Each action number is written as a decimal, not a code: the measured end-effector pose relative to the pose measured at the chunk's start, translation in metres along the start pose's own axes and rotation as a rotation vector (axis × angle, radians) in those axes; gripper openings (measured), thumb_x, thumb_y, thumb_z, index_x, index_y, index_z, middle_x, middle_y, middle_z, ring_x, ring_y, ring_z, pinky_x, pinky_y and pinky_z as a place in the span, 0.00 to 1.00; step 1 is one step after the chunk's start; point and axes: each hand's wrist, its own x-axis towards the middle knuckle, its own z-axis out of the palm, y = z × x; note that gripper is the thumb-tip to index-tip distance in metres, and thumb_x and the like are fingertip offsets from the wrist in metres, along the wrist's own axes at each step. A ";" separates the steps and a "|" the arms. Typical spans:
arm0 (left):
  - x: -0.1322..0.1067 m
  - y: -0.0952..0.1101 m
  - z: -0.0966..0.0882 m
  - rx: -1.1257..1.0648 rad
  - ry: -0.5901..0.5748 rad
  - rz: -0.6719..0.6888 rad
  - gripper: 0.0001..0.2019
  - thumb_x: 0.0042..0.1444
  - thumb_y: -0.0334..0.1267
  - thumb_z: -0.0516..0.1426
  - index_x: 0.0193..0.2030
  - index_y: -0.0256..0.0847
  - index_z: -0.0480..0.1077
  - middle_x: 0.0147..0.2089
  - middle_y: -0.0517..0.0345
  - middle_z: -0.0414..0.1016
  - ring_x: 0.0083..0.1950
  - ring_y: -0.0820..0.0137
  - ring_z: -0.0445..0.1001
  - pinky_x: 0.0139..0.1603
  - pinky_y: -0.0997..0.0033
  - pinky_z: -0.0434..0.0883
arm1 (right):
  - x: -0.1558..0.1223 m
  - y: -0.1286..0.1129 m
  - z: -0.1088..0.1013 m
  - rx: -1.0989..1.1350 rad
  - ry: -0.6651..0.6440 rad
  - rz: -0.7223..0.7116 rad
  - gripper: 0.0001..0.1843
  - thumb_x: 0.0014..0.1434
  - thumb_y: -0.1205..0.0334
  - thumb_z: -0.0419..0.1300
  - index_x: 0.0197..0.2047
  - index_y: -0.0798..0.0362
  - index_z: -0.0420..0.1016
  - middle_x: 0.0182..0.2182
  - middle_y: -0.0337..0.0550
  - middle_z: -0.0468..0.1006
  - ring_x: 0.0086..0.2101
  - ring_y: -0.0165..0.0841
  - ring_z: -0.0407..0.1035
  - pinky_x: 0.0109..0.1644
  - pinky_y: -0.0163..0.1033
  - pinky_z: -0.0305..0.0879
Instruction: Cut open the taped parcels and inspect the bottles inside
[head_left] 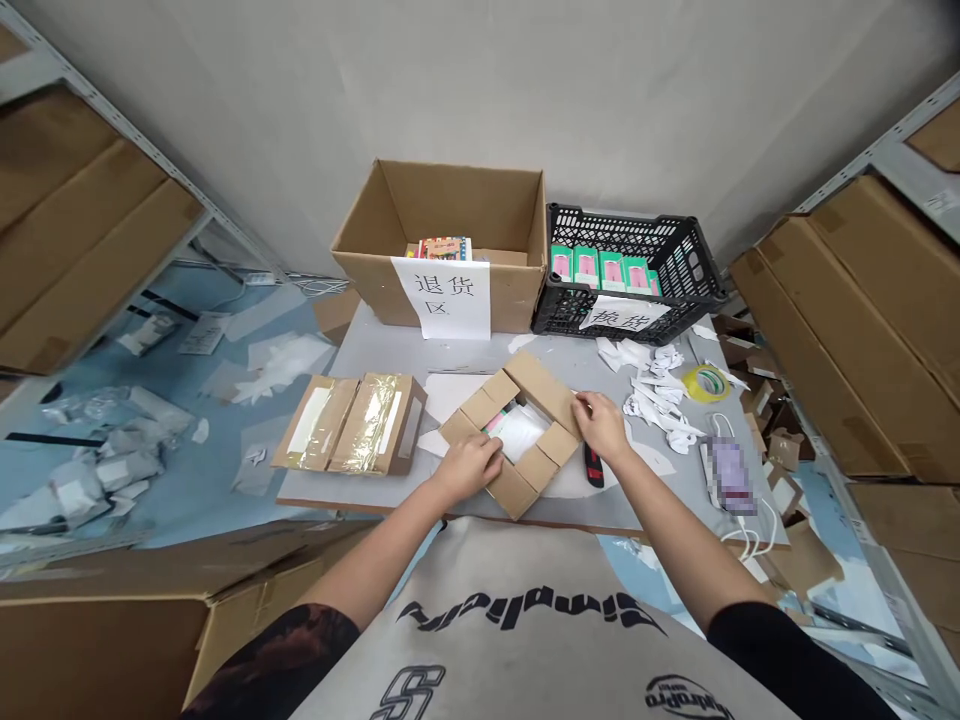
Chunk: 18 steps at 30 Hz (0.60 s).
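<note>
A small open carton of corrugated brown cardboard sits near the middle of the grey-topped desk, its flaps splayed outward around soft white wrapping and a sliver of pink and green packaging. The left hand lies palm-down on the near left flap, fingers loosely bent, not clenched. The right hand sits at the far right flap with its fingers curled over the edge; whether they are gripping it cannot be told. A red and black utility knife lies just beside the carton, and a taped brown cardboard box lies to its left. The carton looks light, with stiff walls but easily bent flaps, so its side walls seem the surest hold.
</note>
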 end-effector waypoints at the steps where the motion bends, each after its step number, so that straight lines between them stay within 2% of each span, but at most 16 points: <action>1: 0.003 -0.002 -0.001 0.006 0.003 0.016 0.04 0.58 0.37 0.56 0.39 0.49 0.71 0.34 0.55 0.71 0.36 0.63 0.72 0.39 0.66 0.68 | -0.005 -0.003 -0.001 -0.055 -0.025 -0.027 0.25 0.66 0.53 0.46 0.59 0.57 0.68 0.53 0.56 0.73 0.54 0.44 0.64 0.59 0.50 0.57; 3: 0.012 -0.007 -0.003 0.046 0.054 0.002 0.04 0.55 0.37 0.58 0.39 0.48 0.71 0.36 0.53 0.71 0.40 0.61 0.71 0.43 0.63 0.68 | -0.014 -0.010 0.002 -0.167 -0.088 -0.078 0.33 0.64 0.46 0.50 0.64 0.59 0.62 0.62 0.59 0.64 0.62 0.49 0.54 0.64 0.55 0.50; 5: 0.026 -0.013 -0.005 0.101 0.175 -0.085 0.09 0.52 0.37 0.61 0.41 0.46 0.71 0.42 0.49 0.70 0.46 0.56 0.70 0.48 0.57 0.67 | -0.021 -0.015 0.011 -0.227 -0.142 -0.092 0.40 0.62 0.41 0.51 0.67 0.61 0.57 0.67 0.60 0.57 0.67 0.52 0.43 0.66 0.57 0.43; 6: 0.034 -0.017 -0.006 0.119 0.238 -0.140 0.13 0.49 0.37 0.63 0.43 0.45 0.70 0.46 0.47 0.69 0.49 0.53 0.68 0.51 0.53 0.66 | -0.023 -0.018 0.016 -0.227 -0.164 -0.080 0.41 0.62 0.40 0.50 0.68 0.62 0.54 0.67 0.60 0.55 0.67 0.51 0.41 0.67 0.57 0.41; 8: 0.049 -0.023 -0.006 0.115 0.316 -0.229 0.21 0.44 0.38 0.66 0.47 0.45 0.69 0.51 0.44 0.67 0.53 0.49 0.66 0.53 0.49 0.64 | -0.025 -0.020 0.026 -0.188 -0.188 -0.024 0.42 0.63 0.41 0.49 0.69 0.64 0.51 0.68 0.61 0.54 0.67 0.49 0.43 0.68 0.55 0.42; 10: 0.060 -0.027 -0.004 0.077 0.322 -0.265 0.27 0.42 0.37 0.68 0.50 0.46 0.68 0.52 0.45 0.68 0.53 0.49 0.66 0.54 0.48 0.64 | -0.025 -0.020 0.035 -0.130 -0.182 0.028 0.40 0.64 0.43 0.48 0.69 0.64 0.51 0.67 0.61 0.55 0.66 0.47 0.48 0.67 0.52 0.44; 13: 0.063 -0.032 0.003 0.018 0.328 -0.253 0.26 0.43 0.38 0.67 0.51 0.47 0.69 0.51 0.47 0.70 0.51 0.51 0.68 0.54 0.51 0.65 | -0.023 -0.017 0.044 -0.039 -0.140 0.045 0.35 0.66 0.48 0.47 0.68 0.63 0.54 0.65 0.60 0.59 0.65 0.44 0.52 0.67 0.50 0.48; 18: 0.050 -0.040 0.014 0.017 0.407 -0.144 0.22 0.52 0.41 0.62 0.55 0.46 0.70 0.58 0.48 0.69 0.57 0.55 0.68 0.61 0.55 0.64 | -0.023 -0.009 0.058 0.096 -0.011 -0.006 0.27 0.67 0.56 0.44 0.63 0.61 0.62 0.59 0.58 0.69 0.61 0.43 0.60 0.64 0.50 0.56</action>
